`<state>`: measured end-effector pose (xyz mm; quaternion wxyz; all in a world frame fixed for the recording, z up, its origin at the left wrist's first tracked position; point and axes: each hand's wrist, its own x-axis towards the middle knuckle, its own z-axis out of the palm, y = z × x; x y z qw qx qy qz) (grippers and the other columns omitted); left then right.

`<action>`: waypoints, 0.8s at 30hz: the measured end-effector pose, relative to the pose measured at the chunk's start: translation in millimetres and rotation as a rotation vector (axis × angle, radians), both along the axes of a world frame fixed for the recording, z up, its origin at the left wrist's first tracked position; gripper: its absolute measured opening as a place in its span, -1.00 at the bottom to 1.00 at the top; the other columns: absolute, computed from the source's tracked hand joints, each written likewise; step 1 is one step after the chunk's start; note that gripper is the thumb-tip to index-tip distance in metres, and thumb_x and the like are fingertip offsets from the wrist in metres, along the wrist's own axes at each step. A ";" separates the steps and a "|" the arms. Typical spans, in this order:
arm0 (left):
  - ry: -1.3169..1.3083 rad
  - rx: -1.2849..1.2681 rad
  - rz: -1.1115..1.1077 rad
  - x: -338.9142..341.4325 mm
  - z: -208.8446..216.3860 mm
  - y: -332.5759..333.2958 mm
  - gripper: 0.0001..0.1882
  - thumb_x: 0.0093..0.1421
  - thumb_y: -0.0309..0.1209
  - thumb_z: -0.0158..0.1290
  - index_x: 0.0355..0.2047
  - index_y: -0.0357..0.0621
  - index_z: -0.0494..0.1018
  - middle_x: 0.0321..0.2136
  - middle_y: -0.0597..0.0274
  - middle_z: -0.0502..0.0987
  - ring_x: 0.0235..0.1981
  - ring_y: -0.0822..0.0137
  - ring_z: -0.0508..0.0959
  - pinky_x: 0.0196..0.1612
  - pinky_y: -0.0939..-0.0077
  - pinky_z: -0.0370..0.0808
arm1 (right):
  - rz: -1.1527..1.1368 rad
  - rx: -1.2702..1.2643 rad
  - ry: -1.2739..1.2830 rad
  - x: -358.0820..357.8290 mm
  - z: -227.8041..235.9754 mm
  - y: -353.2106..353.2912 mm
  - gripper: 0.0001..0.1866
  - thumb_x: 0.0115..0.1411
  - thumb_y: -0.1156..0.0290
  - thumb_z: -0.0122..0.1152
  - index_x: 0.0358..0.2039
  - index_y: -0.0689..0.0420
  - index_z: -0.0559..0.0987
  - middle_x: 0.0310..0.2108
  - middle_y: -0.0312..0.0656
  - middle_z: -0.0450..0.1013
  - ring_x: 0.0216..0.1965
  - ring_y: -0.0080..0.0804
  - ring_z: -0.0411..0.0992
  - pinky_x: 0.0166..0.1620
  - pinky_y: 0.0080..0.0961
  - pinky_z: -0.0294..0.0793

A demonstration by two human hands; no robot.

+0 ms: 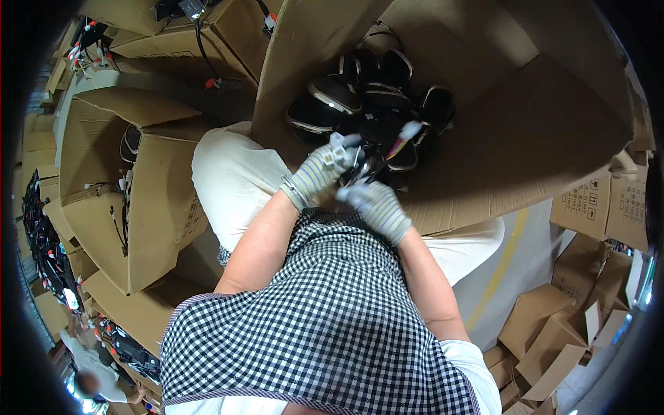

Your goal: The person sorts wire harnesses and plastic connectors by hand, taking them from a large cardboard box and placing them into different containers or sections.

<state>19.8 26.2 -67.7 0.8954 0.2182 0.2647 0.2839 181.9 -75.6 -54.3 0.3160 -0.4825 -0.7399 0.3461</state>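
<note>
Both hands wear striped, pale knitted gloves and meet over the near edge of a large open carton [512, 138]. My left hand [315, 174] is closed around white plastic connectors [337, 152] that stick up past its fingers. Close beside it, my right hand [379, 209] has curled, motion-smeared fingers; what they grip is hidden. Dark, blurred cabling lies between the hands. Just beyond, pink and yellow wires [396, 147] end in a white plug [411, 130]. Several black rounded parts with silvery edges [335, 95] are piled inside the carton.
An open carton [155, 200] with black cables stands at left, another carton [235, 34] behind it. Black cabled parts [48, 242] lie in a row at far left. Cartons [546, 332] crowd the lower right, beyond a yellow floor line [499, 277]. Another person [93, 373] is at lower left.
</note>
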 end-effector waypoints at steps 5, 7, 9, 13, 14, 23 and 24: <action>0.662 0.862 0.048 -4.3 30.6 11.0 -0.58 0.27 -0.41 -0.05 0.09 -0.37 0.27 -0.29 0.16 0.54 -0.42 0.63 0.46 -0.42 0.86 0.39 | -0.605 0.000 0.389 38.5 82.2 35.4 -0.80 0.21 0.35 0.08 -0.28 0.15 0.60 -0.45 -0.21 0.47 -0.52 -0.45 0.42 -0.39 -0.56 0.39; 0.665 0.538 0.071 -5.9 44.6 6.1 -0.63 0.28 -0.41 -0.07 0.04 -0.36 0.33 -0.28 0.16 0.56 -0.41 0.64 0.47 -0.42 0.85 0.37 | -0.604 0.169 0.341 36.2 95.2 41.0 -0.82 0.22 0.39 0.08 -0.25 0.14 0.60 -0.40 -0.22 0.48 -0.46 -0.47 0.44 -0.34 -0.58 0.42; 0.608 0.559 0.197 -7.3 39.8 -0.9 -0.59 0.29 -0.28 -0.08 0.06 -0.28 0.34 -0.28 0.17 0.57 -0.35 0.56 0.49 -0.32 0.72 0.41 | -0.460 0.405 0.020 30.4 91.2 46.3 -0.83 0.19 0.48 0.07 -0.24 0.12 0.59 -0.31 -0.15 0.49 -0.36 -0.36 0.48 -0.27 -0.50 0.46; 0.743 1.386 0.302 -1.4 55.0 -4.2 -0.54 0.31 -0.11 -0.18 0.01 -0.20 0.39 -0.10 0.09 0.50 -0.03 0.17 0.47 0.08 0.32 0.35 | -0.441 0.213 0.019 -8.2 23.2 39.5 -0.83 -0.02 0.50 0.18 -0.34 0.15 0.53 -0.38 -0.12 0.48 -0.38 -0.07 0.47 -0.29 -0.29 0.46; 0.734 1.634 0.268 -0.7 57.6 -3.9 -0.53 0.30 -0.09 -0.21 -0.01 -0.19 0.40 -0.07 0.07 0.48 0.02 0.08 0.44 0.13 0.24 0.29 | -0.406 0.172 -0.043 -16.6 17.1 39.3 -0.79 -0.06 0.51 0.19 -0.34 0.14 0.51 -0.40 -0.13 0.47 -0.38 -0.04 0.46 -0.31 -0.29 0.46; 0.465 1.973 -0.309 6.0 72.4 -39.1 -0.66 0.00 -0.23 0.05 -0.15 0.16 0.49 -0.32 0.31 0.51 -0.15 0.30 0.50 0.17 0.17 0.24 | -0.315 -0.641 0.216 -8.7 -35.8 23.8 -0.62 0.07 0.50 0.08 -0.05 0.11 0.38 -0.20 -0.07 0.45 -0.21 -0.23 0.46 -0.08 -0.42 0.42; 0.416 1.986 -0.325 5.7 66.9 -40.2 -0.66 0.00 -0.30 0.07 -0.15 0.17 0.49 -0.41 0.28 0.50 -0.26 0.28 0.52 0.01 0.26 0.40 | -0.311 -0.653 0.218 -8.0 -36.4 17.6 -0.62 0.07 0.50 0.08 -0.05 0.11 0.38 -0.20 -0.07 0.45 -0.21 -0.23 0.46 -0.08 -0.42 0.42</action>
